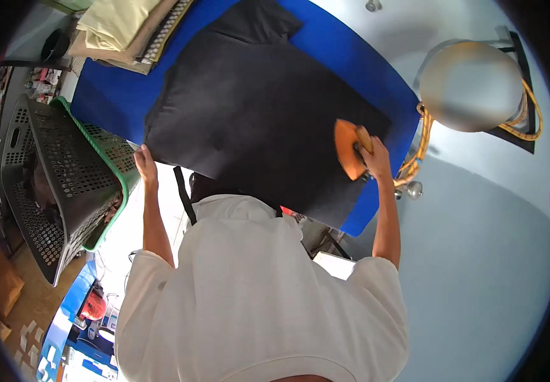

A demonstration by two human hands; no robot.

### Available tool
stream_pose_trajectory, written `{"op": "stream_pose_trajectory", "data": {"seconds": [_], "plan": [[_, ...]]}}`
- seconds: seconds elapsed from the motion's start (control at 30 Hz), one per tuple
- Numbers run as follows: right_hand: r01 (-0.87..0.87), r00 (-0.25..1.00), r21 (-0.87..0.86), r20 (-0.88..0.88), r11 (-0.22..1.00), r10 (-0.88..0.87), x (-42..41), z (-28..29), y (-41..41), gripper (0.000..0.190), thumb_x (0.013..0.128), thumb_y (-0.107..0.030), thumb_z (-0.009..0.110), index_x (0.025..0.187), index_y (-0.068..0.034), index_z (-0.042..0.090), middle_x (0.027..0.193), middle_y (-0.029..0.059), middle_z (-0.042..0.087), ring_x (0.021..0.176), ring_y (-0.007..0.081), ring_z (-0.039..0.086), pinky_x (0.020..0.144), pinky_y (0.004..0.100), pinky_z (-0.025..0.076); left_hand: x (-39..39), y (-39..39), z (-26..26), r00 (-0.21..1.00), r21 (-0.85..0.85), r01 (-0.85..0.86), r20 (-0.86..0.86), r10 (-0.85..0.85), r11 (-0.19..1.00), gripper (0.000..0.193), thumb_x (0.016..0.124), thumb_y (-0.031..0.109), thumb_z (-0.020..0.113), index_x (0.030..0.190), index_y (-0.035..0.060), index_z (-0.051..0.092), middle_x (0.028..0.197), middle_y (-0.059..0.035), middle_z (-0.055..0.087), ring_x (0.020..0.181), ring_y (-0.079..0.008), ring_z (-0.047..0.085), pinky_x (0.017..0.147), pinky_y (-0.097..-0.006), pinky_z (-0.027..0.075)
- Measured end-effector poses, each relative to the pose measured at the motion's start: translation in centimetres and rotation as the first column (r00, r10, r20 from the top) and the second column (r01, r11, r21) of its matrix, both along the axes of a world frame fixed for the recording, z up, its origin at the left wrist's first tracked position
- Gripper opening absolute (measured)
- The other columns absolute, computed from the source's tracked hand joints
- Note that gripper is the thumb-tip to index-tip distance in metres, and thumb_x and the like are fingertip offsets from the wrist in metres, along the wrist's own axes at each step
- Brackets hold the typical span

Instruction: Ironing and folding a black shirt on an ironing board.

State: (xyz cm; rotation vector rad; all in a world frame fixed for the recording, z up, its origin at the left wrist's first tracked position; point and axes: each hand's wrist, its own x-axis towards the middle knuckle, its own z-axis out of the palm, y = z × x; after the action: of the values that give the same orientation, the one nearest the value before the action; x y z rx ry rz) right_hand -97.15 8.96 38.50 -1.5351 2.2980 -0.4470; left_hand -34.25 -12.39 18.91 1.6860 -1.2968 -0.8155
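Note:
A black short-sleeved shirt (pixel 256 105) lies spread over a blue-covered ironing table (pixel 108 95), one sleeve at the far edge. My right hand (pixel 375 157) grips the handle of an orange clothes iron (pixel 346 148), which rests on the right part of the shirt near its edge. At the near left corner of the shirt, my left hand (pixel 146 164) touches the hem; whether its fingers pinch the cloth cannot be told. A yellow braided cord (pixel 420 153) runs beside the table's right end, close to my right wrist.
Folded fabrics (pixel 117 28) are stacked at the table's far left. Left of the table stand a grey perforated plastic basket (pixel 69 157) and another with a green rim (pixel 124 191). A pale wall (pixel 470 248) borders the right side, with a metal knob-like fitting (pixel 414 190) near the table.

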Motion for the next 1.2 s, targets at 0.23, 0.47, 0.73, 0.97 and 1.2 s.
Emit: {"op": "stream_pose_trajectory", "data": {"seconds": [0.23, 0.47, 0.73, 0.97, 1.2], "plan": [[0.113, 0.992, 0.033, -0.054, 0.993, -0.111, -5.8, -1.3, 8.1, 0.025, 0.085, -0.022, 0.07, 0.096, 0.0, 0.061, 0.089, 0.0189, 0.061, 0.084, 0.0426, 0.06, 0.072, 0.0453, 0.049, -0.5, -0.4, 3.0, 0.87, 0.213, -0.02, -0.478, 0.121, 0.977, 0.037, 0.103, 0.037, 0.055, 0.102, 0.0011, 0.062, 0.097, -0.0007, 0.059, 0.091, -0.011, 0.05, 0.086, -0.0266, 0.039], [-0.089, 0.993, 0.063, 0.085, 0.994, 0.083, 1.2, -0.4, -0.8, 0.03, 0.085, -0.023, 0.07, 0.105, -0.002, 0.063, 0.095, 0.0168, 0.061, 0.086, 0.0405, 0.062, 0.074, 0.0443, 0.05, 0.7, 0.2, 2.2, 0.91, 0.273, -0.04, -0.388, 0.148, 0.961, 0.054, 0.101, 0.046, 0.054, 0.123, -0.0032, 0.059, 0.122, -0.0058, 0.06, 0.113, -0.0158, 0.049, 0.104, -0.0309, 0.031], [-0.409, 0.912, 0.023, 0.024, 0.912, 0.409, 16.0, -0.8, -14.4, 0.037, 0.088, -0.033, 0.071, 0.101, 0.0, 0.061, 0.106, 0.0162, 0.064, 0.09, 0.0421, 0.065, 0.076, 0.0484, 0.054, -0.8, 0.4, 2.4, 0.839, 0.209, -0.059, -0.52, 0.162, 0.976, 0.035, 0.103, 0.039, 0.055, 0.09, 0.007, 0.06, 0.085, 0.005, 0.051, 0.083, -0.0071, 0.043, 0.081, -0.0243, 0.034], [-0.46, 0.888, -0.092, -0.016, 0.883, 0.46, 24.9, -1.4, -23.9, 0.035, 0.089, -0.034, 0.068, 0.105, -0.003, 0.062, 0.112, 0.0162, 0.068, 0.089, 0.0393, 0.069, 0.075, 0.0483, 0.057, -0.6, 0.7, 2.8, 0.855, 0.228, -0.022, -0.5, 0.137, 0.973, 0.031, 0.103, 0.038, 0.054, 0.09, 0.0105, 0.059, 0.082, 0.0073, 0.048, 0.08, -0.0059, 0.04, 0.076, -0.025, 0.032], [-0.649, 0.76, -0.109, -0.052, 0.753, 0.648, 28.4, -0.3, -29.4, 0.042, 0.09, -0.035, 0.067, 0.12, -0.006, 0.057, 0.106, 0.0154, 0.067, 0.086, 0.0418, 0.068, 0.071, 0.0503, 0.057, -1.1, 0.5, 6.0, 0.808, 0.305, 0.022, -0.566, 0.163, 0.952, 0.029, 0.106, 0.033, 0.051, 0.092, 0.0075, 0.058, 0.088, 0.0054, 0.053, 0.086, -0.0068, 0.044, 0.083, -0.0229, 0.034]]}}
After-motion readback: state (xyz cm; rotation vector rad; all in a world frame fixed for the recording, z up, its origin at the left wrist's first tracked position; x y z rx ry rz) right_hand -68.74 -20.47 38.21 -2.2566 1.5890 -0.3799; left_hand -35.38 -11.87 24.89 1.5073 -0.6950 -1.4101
